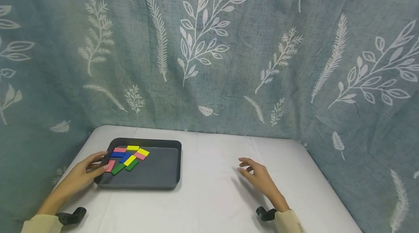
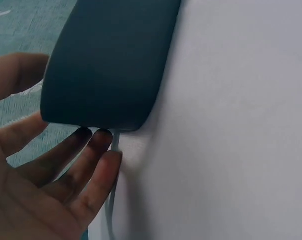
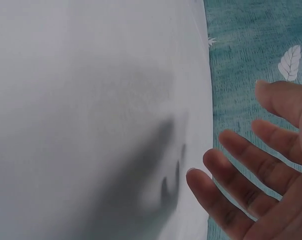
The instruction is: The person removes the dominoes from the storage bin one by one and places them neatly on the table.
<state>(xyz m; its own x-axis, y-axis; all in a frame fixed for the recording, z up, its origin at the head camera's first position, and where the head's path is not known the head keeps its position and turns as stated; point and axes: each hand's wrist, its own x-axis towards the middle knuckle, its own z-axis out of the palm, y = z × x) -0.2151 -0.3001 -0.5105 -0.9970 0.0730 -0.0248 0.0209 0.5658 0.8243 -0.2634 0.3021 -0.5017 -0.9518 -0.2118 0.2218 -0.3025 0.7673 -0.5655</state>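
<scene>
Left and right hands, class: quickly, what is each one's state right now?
Left hand: holding the dark tray at its edge.
Right hand: open, holding nothing.

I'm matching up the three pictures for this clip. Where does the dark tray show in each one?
Head: the tray lies left of centre, in the lower half, with the left hand at its left end.
Left wrist: the tray, seen from outside, at upper left to centre, fingertips at its lower edge.
Right wrist: not in it.
Shared landmark: the white table shows in all three.
</scene>
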